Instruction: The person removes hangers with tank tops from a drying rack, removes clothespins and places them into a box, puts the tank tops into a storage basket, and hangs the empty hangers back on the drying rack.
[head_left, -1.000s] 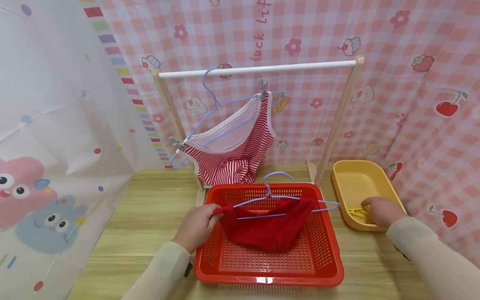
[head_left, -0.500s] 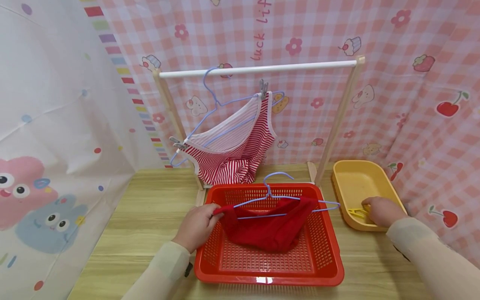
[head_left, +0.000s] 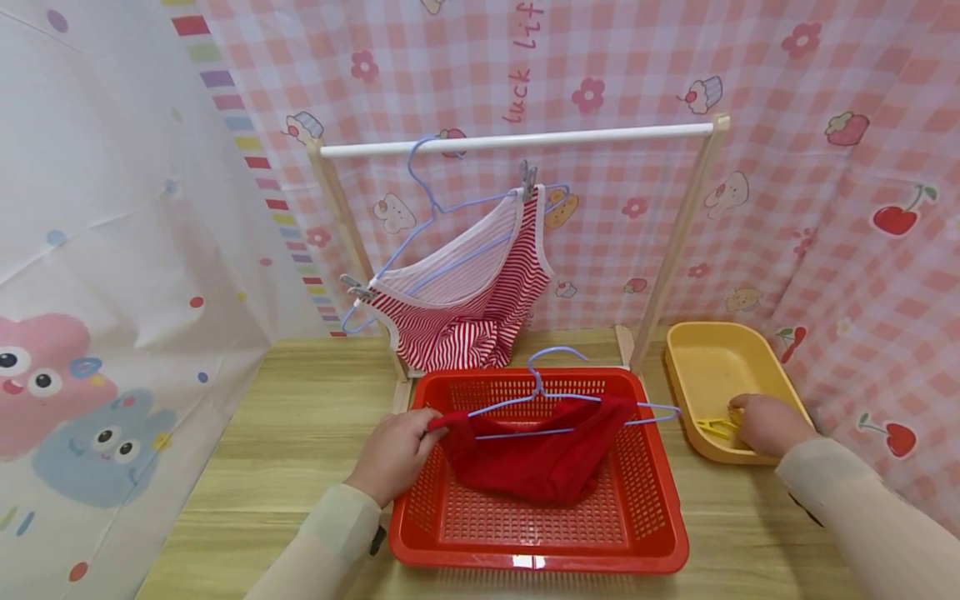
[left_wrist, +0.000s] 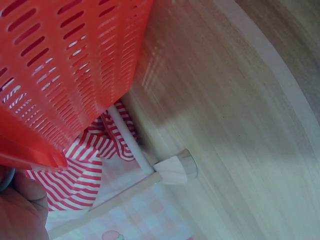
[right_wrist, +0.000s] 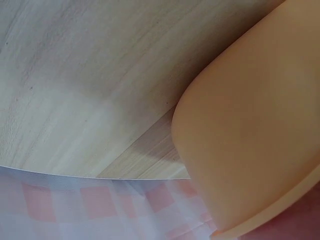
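Observation:
In the head view, a red garment (head_left: 532,471) with shoulder straps hangs on a light-blue hanger (head_left: 558,396) over the red basket (head_left: 540,562). My left hand (head_left: 393,454) pinches the strap at the hanger's left end, beside the basket's rim. On the right, my right hand (head_left: 774,425) reaches down into a yellow tray (head_left: 712,354), fingers at several yellow clothespins (head_left: 716,428). Its fingertips are hidden, so I cannot tell whether they grip one. In the left wrist view, part of the left hand (left_wrist: 22,207) shows under the basket's perforated wall.
Behind the basket stands a drying rack with a white rod (head_left: 585,136). From it hangs a red-striped tank top (head_left: 487,300) on a blue hanger, held by grey clothespins (head_left: 528,179). Patterned cloth (head_left: 615,50) covers the back and sides of the wooden table (head_left: 247,483).
My right hand has shifted slightly to the right among the clothespins in the tray. The left hand, red garment and hanger stay where they were.

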